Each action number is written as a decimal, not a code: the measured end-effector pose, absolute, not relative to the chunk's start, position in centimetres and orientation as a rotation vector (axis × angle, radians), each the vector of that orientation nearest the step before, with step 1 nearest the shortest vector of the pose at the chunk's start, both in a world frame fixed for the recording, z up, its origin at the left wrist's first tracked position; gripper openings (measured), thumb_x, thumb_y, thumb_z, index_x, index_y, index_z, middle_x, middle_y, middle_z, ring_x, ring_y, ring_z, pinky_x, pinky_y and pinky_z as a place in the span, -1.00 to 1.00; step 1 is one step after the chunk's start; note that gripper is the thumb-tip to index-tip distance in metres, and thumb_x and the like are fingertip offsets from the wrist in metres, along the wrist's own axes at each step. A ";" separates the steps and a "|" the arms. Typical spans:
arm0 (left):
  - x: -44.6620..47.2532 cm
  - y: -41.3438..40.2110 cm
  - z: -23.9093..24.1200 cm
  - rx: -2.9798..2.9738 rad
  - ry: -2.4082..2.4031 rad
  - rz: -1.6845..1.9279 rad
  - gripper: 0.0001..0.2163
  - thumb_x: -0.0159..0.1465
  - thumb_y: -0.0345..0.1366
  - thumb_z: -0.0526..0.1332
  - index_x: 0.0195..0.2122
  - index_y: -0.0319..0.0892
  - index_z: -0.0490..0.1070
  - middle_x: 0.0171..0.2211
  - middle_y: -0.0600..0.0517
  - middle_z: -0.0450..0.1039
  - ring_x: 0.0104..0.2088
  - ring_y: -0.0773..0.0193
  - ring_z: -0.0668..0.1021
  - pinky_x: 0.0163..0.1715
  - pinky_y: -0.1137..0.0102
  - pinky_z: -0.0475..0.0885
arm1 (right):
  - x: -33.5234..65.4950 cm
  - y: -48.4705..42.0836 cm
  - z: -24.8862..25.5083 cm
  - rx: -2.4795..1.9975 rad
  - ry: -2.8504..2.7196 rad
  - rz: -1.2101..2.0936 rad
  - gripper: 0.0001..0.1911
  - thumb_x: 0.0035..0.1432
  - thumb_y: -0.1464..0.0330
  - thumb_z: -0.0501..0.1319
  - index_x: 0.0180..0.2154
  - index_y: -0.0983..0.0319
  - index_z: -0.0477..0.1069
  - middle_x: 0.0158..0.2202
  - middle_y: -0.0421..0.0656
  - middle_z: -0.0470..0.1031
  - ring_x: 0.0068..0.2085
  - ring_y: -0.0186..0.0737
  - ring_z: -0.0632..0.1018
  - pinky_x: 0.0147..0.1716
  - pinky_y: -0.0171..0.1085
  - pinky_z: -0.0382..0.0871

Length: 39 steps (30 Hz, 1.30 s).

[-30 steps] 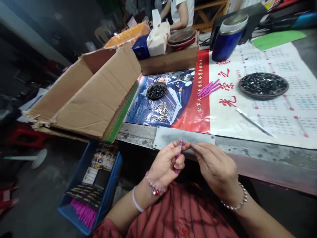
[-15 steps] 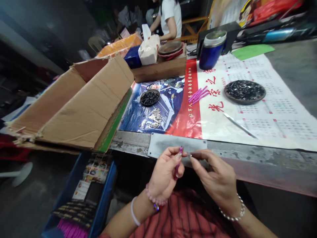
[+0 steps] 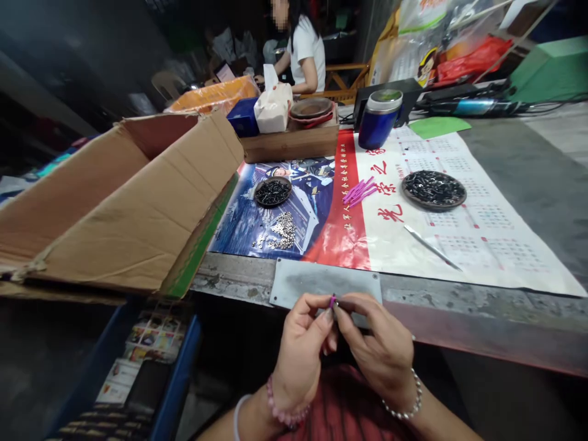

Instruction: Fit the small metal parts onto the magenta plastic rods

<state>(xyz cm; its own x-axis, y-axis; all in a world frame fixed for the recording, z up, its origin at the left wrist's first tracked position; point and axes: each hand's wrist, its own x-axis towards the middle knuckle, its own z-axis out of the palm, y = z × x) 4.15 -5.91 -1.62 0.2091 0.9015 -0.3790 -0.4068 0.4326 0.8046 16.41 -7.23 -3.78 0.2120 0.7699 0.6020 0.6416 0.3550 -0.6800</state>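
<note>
Pinching a thin pink tube [image 3: 332, 301] at the table's near edge, the person is working low in front of their lap. The left hand [image 3: 303, 349] is clenching the tube between thumb and forefinger, only its top tip showing above the fingers. The right hand [image 3: 381, 352] is meeting that tip with thumb and forefinger pressed together, seemingly on a tiny part too small to make out. Doing this well probably means keeping the tube upright and steady and lining the fingertips up squarely. More pink tubes [image 3: 361, 191] are lying well apart on the calendar sheet [image 3: 496, 239], between two dishes of dark parts [image 3: 434, 188]
</note>
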 end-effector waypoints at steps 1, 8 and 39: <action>4.1 -6.0 -1.7 0.633 0.956 0.996 -0.70 0.13 -0.12 0.52 -0.26 -0.20 0.55 -0.62 0.18 0.36 -0.63 0.49 0.34 -0.59 0.58 0.20 | 16.3 -7.2 -3.8 -1.348 -1.489 0.131 -0.93 0.35 0.41 0.22 -0.24 0.19 0.47 -0.38 -0.17 0.62 -0.40 -0.23 0.65 -0.35 -0.31 0.58; 4.2 -6.5 -2.6 0.675 0.904 1.024 -0.78 0.22 -0.17 0.45 -0.24 -0.18 0.54 -0.62 0.20 0.30 -0.62 0.48 0.30 -0.58 0.55 0.18 | 15.7 -8.0 -4.6 -1.363 -1.438 0.099 -0.96 0.32 0.43 0.27 -0.21 0.19 0.51 -0.33 -0.15 0.67 -0.37 -0.21 0.68 -0.37 -0.32 0.58; 3.6 -8.8 -3.2 1.181 0.954 1.167 -0.84 0.43 -0.44 0.14 -0.17 -0.09 0.50 -0.21 -0.02 0.40 -0.19 0.18 0.50 -0.12 0.30 0.41 | 15.0 -8.0 -2.6 -1.317 -1.436 0.548 -0.58 0.48 0.34 0.00 -0.49 0.18 0.25 -0.56 -0.25 0.33 -0.57 -0.34 0.40 -0.58 -0.36 0.28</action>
